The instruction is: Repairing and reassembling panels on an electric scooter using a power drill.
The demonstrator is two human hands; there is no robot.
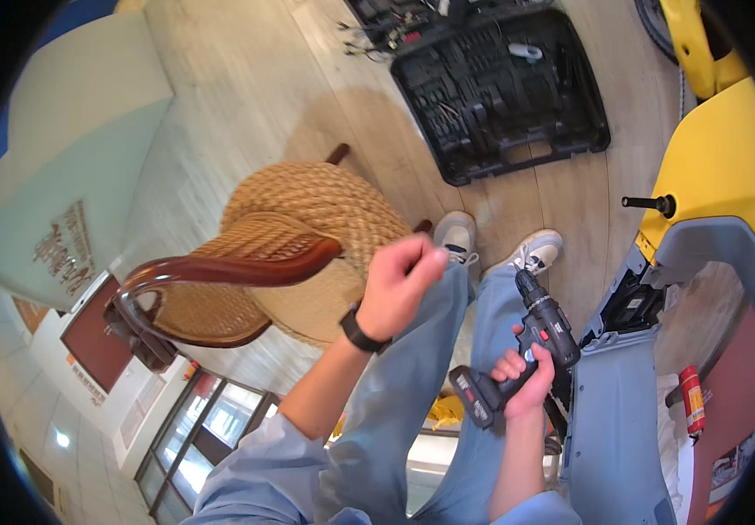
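Observation:
My right hand (532, 382) is wrapped round the handle of a black cordless drill (549, 320), held above my right leg. The drill's chuck points away from me, and its battery sits low on the left. Higher up and to the left, my left hand (402, 284) is closed, with its thumb on top and a dark band on the wrist. The curled fingers hide whatever it holds, if anything. Beside the drill, on the right, stands a yellow and grey-blue scooter (714, 166) with an exposed dark recess (629, 302) in its body.
A black tool case (500, 101) lies open on the wooden floor (255, 79), with loose cables (375, 42) at its upper left. A woven chair (307, 206) with a dark wooden armrest stands to my left. A red canister (692, 401) is at the lower right.

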